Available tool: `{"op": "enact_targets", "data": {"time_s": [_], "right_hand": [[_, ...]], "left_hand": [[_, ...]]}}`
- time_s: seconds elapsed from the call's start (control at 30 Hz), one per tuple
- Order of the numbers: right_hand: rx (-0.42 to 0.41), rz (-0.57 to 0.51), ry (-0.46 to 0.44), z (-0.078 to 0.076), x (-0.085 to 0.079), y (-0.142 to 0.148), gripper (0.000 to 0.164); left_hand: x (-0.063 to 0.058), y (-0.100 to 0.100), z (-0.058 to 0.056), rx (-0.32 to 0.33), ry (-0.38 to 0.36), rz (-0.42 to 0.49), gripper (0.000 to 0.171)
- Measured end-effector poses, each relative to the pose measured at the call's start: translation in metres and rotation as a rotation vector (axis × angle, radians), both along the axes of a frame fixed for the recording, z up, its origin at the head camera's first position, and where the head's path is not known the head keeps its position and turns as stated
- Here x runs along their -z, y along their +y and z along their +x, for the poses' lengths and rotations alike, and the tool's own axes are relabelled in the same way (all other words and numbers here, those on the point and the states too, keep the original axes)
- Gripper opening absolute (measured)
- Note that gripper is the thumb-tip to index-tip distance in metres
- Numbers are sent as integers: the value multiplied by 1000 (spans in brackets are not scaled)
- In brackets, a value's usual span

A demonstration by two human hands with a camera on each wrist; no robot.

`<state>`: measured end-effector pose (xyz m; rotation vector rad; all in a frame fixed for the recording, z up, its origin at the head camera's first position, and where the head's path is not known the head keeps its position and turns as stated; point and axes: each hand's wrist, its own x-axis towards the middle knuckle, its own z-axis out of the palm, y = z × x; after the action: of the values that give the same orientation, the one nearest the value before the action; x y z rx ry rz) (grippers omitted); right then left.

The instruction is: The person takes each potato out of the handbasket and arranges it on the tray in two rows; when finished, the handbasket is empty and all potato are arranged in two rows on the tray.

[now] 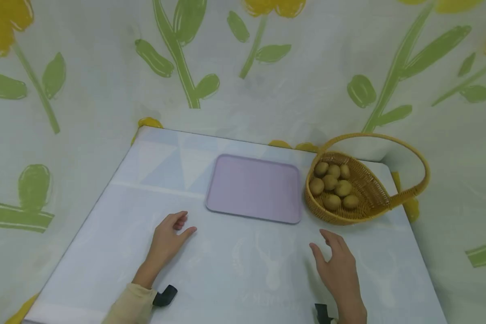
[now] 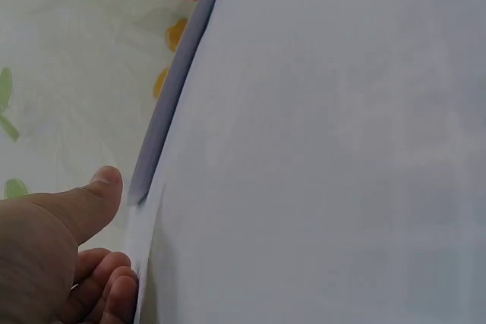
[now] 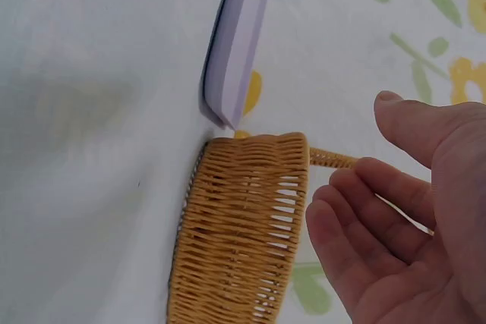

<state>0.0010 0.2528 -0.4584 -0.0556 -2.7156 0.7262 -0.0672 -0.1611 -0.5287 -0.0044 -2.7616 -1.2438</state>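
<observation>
A flat lilac tray (image 1: 254, 189) with a low rim lies toward the back of the table, bare on top. To its right stands a yellow wicker basket (image 1: 366, 191) with a tall looped handle, several brown, egg-shaped fruits like kiwis (image 1: 330, 182) inside. My left hand (image 1: 168, 240) is in front of the tray's left corner, fingers loosely bent, holding nothing. In front of the basket, my right hand (image 1: 337, 265) has thumb and fingers spread apart, also holding nothing. The right wrist view shows the basket's woven side (image 3: 239, 225) beyond the fingers.
A pale blue and white patterned cloth covers the table (image 1: 235, 265). Behind and beside it hangs a white curtain (image 1: 105, 90) printed with green leaves and yellow flowers. Dark straps (image 1: 165, 295) sit at both wrists.
</observation>
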Motion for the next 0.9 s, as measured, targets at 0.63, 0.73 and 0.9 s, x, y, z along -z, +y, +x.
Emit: {"op": "enact_targets", "data": {"time_s": [0.63,0.73,0.9], "right_hand": [[39,-10,68,-15,-8,3,37],[36,-6,91,-19,-9,4,37],[22,1,133,-26,-9,8,36]], "left_hand": [[1,27,-34,50,-10,4,60],[1,29,-37,51,-15,1,61],[1,30,-42,46,-9,-5,62]]}}
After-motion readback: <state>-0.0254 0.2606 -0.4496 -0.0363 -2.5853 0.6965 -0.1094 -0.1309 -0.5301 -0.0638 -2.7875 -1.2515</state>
